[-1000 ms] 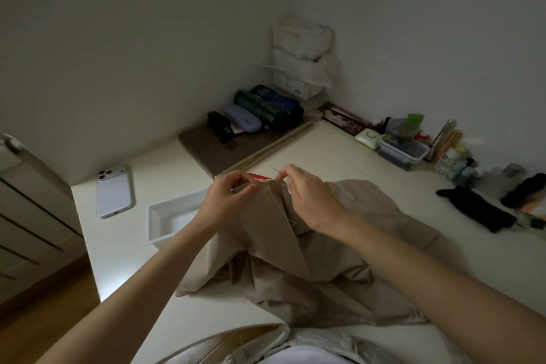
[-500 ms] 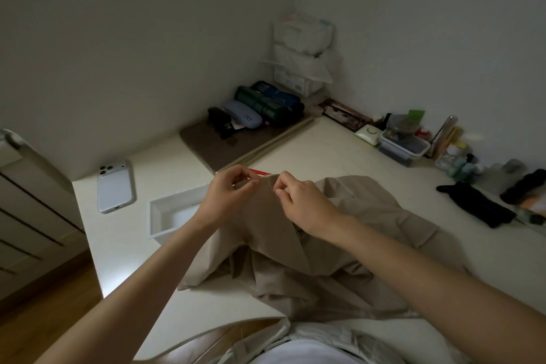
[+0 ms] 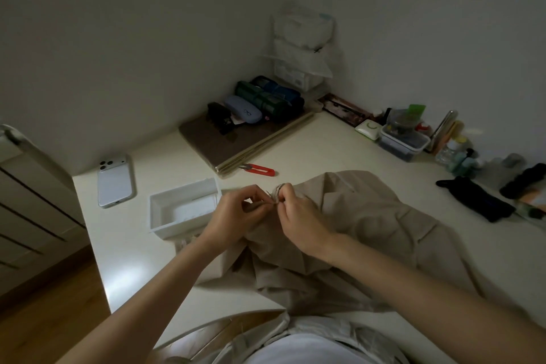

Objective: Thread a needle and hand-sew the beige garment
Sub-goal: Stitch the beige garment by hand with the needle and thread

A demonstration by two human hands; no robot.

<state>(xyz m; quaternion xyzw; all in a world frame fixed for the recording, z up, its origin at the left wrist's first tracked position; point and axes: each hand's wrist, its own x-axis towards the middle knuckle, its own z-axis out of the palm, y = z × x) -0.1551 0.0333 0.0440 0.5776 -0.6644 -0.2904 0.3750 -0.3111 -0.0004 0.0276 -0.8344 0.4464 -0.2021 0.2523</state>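
The garment [image 3: 372, 216] lies bunched on the table [image 3: 339, 145]. The left hand [image 3: 236, 216] and right hand [image 3: 298, 216] pinch its raised edge together; whether either holds a needle is unclear. Probably best: keep the fold taut and the stitches short.

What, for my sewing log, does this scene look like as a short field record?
left grip: pinches the beige garment at its raised edge
right grip: pinches the same edge, fingertips meeting the left's
needle: too small to tell
red snips: on the table, beyond the garment, untouched
white tray: left of the garment
phone: face down, left of the tray
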